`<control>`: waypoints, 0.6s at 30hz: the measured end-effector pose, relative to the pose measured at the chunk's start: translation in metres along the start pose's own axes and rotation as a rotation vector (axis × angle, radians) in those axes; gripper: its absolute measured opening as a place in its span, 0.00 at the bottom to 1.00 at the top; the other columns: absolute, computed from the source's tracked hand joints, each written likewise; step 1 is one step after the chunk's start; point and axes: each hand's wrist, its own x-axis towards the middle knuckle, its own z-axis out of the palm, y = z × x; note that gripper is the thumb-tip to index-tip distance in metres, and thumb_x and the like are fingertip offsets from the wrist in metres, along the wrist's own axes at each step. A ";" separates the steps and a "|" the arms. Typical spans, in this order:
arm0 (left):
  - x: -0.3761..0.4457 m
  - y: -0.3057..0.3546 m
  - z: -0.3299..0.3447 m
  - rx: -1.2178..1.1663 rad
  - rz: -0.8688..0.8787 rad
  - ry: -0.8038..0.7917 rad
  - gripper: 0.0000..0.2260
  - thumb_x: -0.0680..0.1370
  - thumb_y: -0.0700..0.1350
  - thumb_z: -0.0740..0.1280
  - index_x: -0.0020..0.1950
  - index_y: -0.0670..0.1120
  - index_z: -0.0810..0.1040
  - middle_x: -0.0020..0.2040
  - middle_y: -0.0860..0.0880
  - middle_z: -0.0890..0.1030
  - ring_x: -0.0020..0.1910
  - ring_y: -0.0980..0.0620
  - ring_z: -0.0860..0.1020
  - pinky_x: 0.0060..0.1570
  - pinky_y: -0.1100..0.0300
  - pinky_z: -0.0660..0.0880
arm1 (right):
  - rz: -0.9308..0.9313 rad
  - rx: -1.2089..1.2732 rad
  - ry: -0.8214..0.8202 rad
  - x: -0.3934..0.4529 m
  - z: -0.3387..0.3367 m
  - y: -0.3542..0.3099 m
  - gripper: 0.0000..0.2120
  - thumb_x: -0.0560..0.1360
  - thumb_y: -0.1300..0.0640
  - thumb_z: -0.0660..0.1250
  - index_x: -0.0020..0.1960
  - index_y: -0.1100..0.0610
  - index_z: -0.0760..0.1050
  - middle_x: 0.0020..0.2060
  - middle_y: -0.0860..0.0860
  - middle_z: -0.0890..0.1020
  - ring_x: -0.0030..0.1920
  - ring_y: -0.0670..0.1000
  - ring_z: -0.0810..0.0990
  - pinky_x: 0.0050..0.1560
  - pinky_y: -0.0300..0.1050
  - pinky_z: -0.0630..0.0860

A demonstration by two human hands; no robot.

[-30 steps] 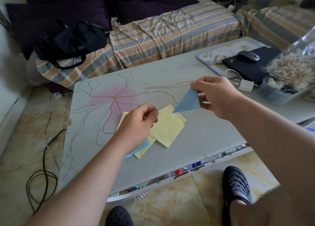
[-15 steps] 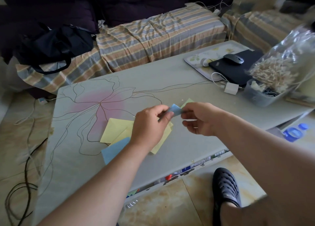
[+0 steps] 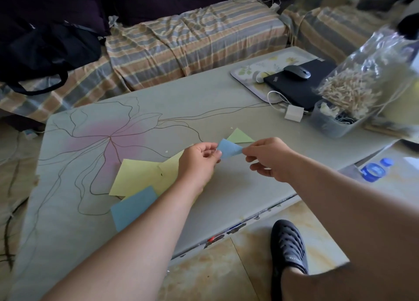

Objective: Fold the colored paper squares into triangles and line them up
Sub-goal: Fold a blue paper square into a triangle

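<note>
A small folded blue paper [image 3: 230, 150] hangs just above the table between my hands. My left hand [image 3: 199, 162] pinches its left end and my right hand [image 3: 268, 159] pinches its right end. Right behind it a folded green triangle [image 3: 239, 137] lies flat on the table [image 3: 181, 105]. Under my left forearm lie yellow paper squares [image 3: 138, 176], overlapping each other, and a blue square [image 3: 133, 204] in front of them.
At the table's right end sit a floral tray [image 3: 247, 74], a black laptop [image 3: 301, 89] with a mouse [image 3: 297, 72], a white charger [image 3: 294, 114] and a plastic tub [image 3: 328, 122] under a clear bag of wooden bits. A striped sofa with a black bag [image 3: 47, 49] runs behind. My shoe [image 3: 289, 246] is on the floor.
My right hand has brought the blue folded paper down and left, and my left hand has risen off the paper pile and taken its other end. The camera has swung right.
</note>
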 end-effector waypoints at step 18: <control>0.000 -0.007 0.018 0.006 -0.007 -0.084 0.21 0.78 0.29 0.68 0.50 0.58 0.83 0.54 0.51 0.85 0.50 0.50 0.87 0.55 0.53 0.84 | -0.127 -0.025 0.133 0.025 -0.012 0.022 0.06 0.74 0.64 0.75 0.48 0.55 0.83 0.38 0.52 0.82 0.33 0.52 0.80 0.32 0.43 0.73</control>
